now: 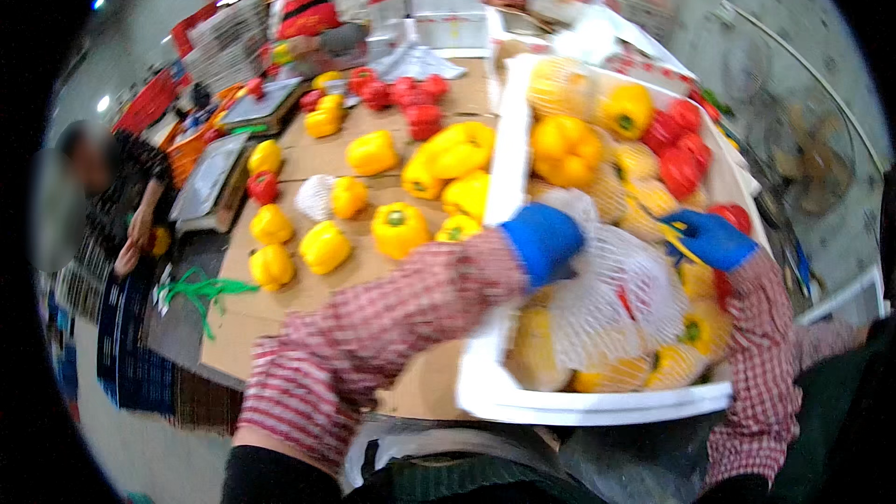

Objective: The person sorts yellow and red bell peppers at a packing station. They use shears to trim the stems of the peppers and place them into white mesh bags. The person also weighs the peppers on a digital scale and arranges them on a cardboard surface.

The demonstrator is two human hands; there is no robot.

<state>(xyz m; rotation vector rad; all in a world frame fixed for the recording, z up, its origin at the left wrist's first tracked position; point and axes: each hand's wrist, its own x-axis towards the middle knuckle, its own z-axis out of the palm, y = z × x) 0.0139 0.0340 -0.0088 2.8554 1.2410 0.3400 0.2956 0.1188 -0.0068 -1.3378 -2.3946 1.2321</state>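
Observation:
A white foam box [591,409] in front of me holds yellow bell peppers [567,150], several in white foam nets, and red bell peppers [680,164] along its right side. My left hand [544,243], in a blue glove, is at a bunched white foam net [619,287] over the box's near half; its fingers are hidden, so its grip cannot be told. My right hand [717,238], also blue-gloved, holds yellow-handled scissors [677,241] above the peppers at the right; their blades are unclear. Loose yellow peppers [399,229] stand on the cardboard left of the box.
Cardboard [413,378] covers the table. Red peppers [423,119] lie at the back, scales [213,175] at the left, beside green ties [203,294]. A person [133,175] is at the far left, another [308,10] at the back. White boxes [448,7] are stacked behind.

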